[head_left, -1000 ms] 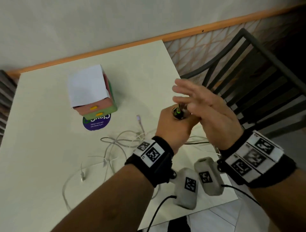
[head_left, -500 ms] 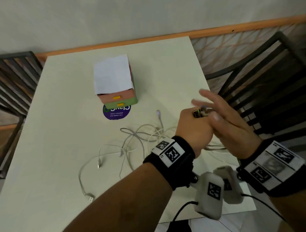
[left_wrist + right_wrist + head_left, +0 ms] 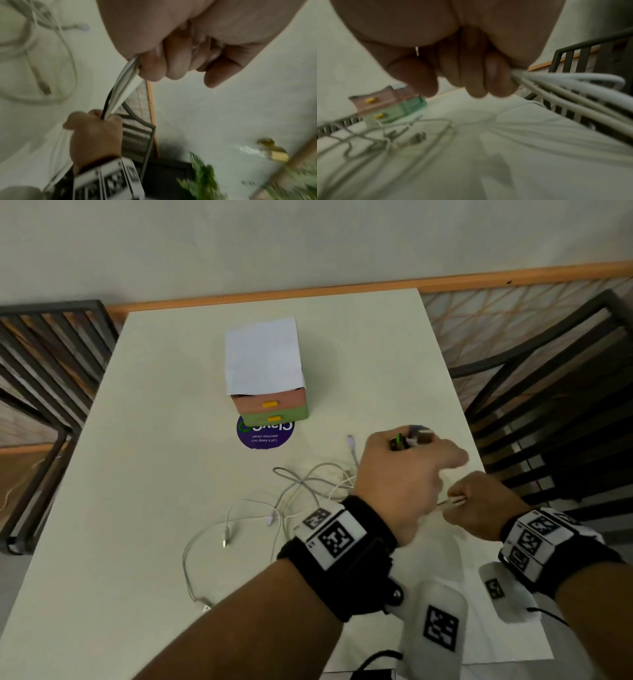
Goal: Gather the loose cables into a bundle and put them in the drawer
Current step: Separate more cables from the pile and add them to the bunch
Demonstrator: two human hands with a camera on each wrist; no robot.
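My left hand point(image 3: 404, 474) is a fist above the table's right side, gripping a bunch of cables with their plug ends point(image 3: 409, 438) sticking out the top. Just below and to its right, my right hand point(image 3: 479, 508) grips the same strands point(image 3: 452, 501). In the left wrist view white and black cables point(image 3: 120, 86) run taut from my left hand point(image 3: 171, 65) down to the right hand point(image 3: 96, 129). More loose white cables point(image 3: 301, 487) trail over the table. The small drawer box point(image 3: 267, 392), with pink and green drawers both shut, stands further back.
A purple round sticker point(image 3: 265, 434) lies in front of the drawer box. Dark slatted chairs stand at the table's left point(image 3: 51, 388) and right point(image 3: 548, 405). The cream table point(image 3: 154, 440) meets the wall at the back. White tagged packs point(image 3: 440, 628) hang under my wrists.
My right hand, open beside the plug ends before, has dropped below the left fist and closed on the cables. The left hand still holds the bunch.
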